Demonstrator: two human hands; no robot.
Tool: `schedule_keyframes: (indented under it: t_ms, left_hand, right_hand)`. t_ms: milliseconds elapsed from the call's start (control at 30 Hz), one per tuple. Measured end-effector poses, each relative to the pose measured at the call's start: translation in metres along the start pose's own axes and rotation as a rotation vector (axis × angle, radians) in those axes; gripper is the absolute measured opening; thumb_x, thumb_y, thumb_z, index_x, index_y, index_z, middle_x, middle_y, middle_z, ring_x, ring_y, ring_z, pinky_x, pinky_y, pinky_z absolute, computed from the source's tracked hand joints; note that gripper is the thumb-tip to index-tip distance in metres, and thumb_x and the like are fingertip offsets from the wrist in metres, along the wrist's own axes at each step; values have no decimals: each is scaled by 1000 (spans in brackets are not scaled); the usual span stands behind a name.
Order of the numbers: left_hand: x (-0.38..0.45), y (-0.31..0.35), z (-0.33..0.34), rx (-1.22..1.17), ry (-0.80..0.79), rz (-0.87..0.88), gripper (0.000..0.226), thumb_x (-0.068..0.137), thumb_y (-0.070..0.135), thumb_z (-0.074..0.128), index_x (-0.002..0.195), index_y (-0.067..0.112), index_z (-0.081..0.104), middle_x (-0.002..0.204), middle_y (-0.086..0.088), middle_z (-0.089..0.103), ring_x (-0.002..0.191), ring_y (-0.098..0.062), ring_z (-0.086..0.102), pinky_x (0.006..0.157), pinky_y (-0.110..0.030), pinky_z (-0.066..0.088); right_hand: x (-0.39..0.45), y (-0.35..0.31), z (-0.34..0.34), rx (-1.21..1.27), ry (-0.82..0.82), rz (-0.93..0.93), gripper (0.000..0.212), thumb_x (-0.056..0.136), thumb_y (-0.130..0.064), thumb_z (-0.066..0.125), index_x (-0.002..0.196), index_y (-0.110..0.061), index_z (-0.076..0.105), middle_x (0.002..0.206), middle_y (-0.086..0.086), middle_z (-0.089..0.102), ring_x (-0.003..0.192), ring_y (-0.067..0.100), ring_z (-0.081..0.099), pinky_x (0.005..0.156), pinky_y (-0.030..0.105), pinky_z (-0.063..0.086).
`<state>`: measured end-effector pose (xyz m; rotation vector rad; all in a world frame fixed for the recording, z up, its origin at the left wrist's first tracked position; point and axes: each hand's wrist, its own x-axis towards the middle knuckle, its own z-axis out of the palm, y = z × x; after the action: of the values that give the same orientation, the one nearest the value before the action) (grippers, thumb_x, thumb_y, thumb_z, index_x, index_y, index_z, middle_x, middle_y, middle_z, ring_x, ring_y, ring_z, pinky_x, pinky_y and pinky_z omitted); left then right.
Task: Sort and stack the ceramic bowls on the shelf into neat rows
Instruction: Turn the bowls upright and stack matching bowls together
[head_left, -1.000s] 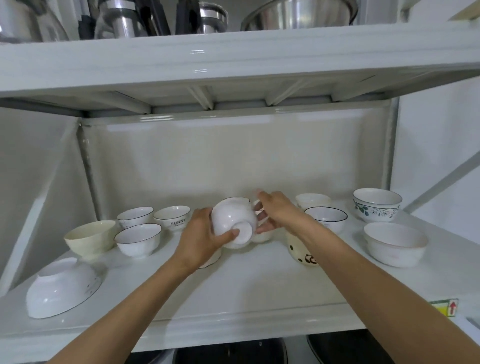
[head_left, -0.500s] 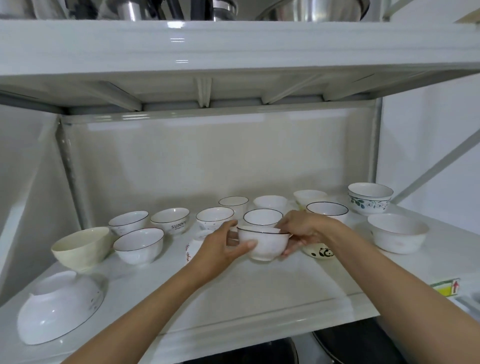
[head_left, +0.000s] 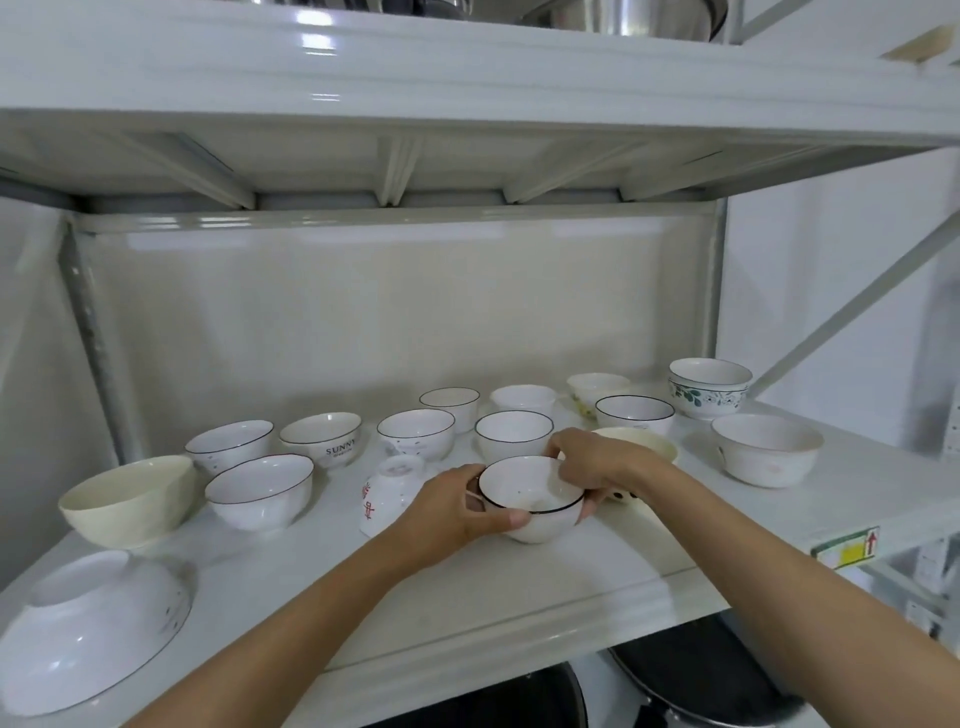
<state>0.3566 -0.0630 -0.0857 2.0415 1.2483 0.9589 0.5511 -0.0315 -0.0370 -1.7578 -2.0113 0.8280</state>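
Observation:
A small white bowl with a dark rim (head_left: 530, 499) stands upright at the middle of the white shelf (head_left: 519, 587). Both hands hold it: my left hand (head_left: 452, 512) grips its left side and my right hand (head_left: 597, 462) its far right rim. An overturned bowl with red marks (head_left: 387, 493) lies just left of my left hand. A cream bowl (head_left: 649, 444) is partly hidden behind my right hand. Several dark-rimmed white bowls (head_left: 514, 434) stand in loose rows behind.
At the left are a cream bowl (head_left: 127, 499) and a large overturned white bowl (head_left: 91, 631). A green-patterned bowl (head_left: 709, 387) and a plain white bowl (head_left: 766, 457) stand at the right. The upper shelf (head_left: 467, 78) hangs low overhead, with metal pots on it.
The bowl in both hands was tipped on its side a second ago. It has been turned upright and brought toward the front of the shelf.

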Motion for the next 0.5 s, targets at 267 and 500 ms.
schedule_keyframes:
  t_ms: [267, 500]
  left_hand:
    - [-12, -6, -22, 23, 203, -112, 57, 81, 46, 70, 129, 21, 53, 106, 9, 64, 82, -12, 66, 65, -21, 54]
    - [-12, -40, -77, 489, 436, -341, 53, 92, 52, 48, 129, 15, 51, 129, -9, 51, 114, -26, 57, 93, -34, 45]
  right_hand:
    - [14, -14, 10, -502, 335, -107, 26, 94, -17, 39, 111, -10, 57, 111, 11, 63, 101, 30, 61, 70, 30, 41]
    - [23, -80, 45, -387, 406, -291, 27, 94, -21, 42, 111, -11, 60, 114, 9, 64, 104, 31, 59, 75, 32, 43]
